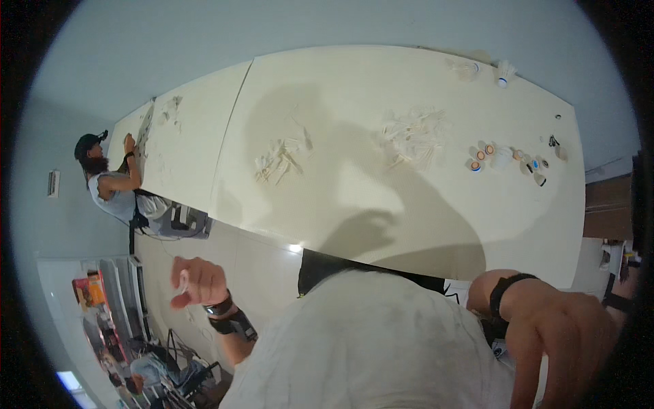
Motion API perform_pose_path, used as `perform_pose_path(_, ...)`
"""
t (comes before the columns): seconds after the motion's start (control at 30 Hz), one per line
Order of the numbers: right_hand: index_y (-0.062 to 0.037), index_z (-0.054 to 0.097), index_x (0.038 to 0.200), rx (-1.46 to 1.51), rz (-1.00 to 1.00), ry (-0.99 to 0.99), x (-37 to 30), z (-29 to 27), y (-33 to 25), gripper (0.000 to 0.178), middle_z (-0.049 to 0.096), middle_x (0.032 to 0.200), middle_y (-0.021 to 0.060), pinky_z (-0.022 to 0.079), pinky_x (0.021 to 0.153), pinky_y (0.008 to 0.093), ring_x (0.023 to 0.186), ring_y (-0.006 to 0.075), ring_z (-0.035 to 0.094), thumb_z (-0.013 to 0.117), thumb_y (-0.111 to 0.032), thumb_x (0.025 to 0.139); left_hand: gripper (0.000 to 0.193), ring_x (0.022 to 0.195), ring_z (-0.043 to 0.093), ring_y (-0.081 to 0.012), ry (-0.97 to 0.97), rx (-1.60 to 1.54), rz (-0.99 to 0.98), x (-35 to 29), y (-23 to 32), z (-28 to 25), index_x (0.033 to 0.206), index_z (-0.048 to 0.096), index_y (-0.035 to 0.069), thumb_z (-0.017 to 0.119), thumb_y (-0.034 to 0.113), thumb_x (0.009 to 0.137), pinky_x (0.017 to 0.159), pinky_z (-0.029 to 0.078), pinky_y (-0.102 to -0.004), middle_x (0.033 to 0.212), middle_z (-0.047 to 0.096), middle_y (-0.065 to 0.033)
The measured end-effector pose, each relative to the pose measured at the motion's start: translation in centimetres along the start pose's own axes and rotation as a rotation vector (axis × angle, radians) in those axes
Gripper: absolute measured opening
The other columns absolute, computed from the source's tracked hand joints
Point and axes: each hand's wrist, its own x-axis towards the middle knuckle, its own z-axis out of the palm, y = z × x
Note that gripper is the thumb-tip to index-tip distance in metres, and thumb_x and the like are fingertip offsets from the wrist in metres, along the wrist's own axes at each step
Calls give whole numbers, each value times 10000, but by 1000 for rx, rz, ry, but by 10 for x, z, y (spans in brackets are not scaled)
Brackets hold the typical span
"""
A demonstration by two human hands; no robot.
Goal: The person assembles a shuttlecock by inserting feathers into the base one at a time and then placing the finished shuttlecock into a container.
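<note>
While two loose piles of thin whitish sticks lie on the white tabletop (340, 75), a smaller pile (283, 159) left of centre and a larger pile (417, 135) right of it, both hands hang well apart from them. The sticks overlap too much to count. The left hand (200, 281) is raised beyond the near edge, fingers curled; a pale sliver shows at its fingers, but whether the grip has hold of anything cannot be told. The right hand (560, 334) is close to the camera, fingers pointing down; its fingertips are cut off, so how far its grip is open cannot be told.

Right of the larger pile, four small orange-topped jars (480, 155) stand around one clear crumpled bag (502, 158). Near the far edge are two clear containers (504, 72) with blue rims, contents too blurred to tell. One co-worker (112, 184) is at the left end.
</note>
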Motion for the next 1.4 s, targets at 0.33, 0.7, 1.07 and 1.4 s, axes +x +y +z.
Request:
perform_pose_path(0.33,-12,677,862,33,-102,-125,11,-55,-19,398,655,1067,123,589,769,517,888,334,683,461,-280,1063,328,580,569,-143,-1291,248,-585,188,-124,118,1082,677,-15,659,302,998,493,393,-286,727,609,-49)
perform_pose_path(0.7,-49,698,958,-133,-77,92,17,-109,-18,331,658,1024,87,587,731,468,797,315,688,500,-301,1042,357,648,657,-239,-1510,-204,-318,223,-241,61,773,636,85,605,371,984,580,484,-349,659,607,-16)
perform_pose_path(1.07,-54,696,978,-292,6,410,-18,-173,-7,298,662,989,94,579,715,464,779,319,687,521,-290,1026,356,626,642,-227,-1401,-260,-457,216,-269,16,780,644,80,624,378,974,564,470,-347,649,598,-12)
perform_pose_path(1.4,-59,694,996,-457,115,506,-20,-180,29,270,665,957,101,571,701,460,763,322,686,541,-281,1011,357,607,628,-217,-1424,-347,-439,204,-282,16,786,652,75,642,384,966,550,458,-346,640,590,-8)
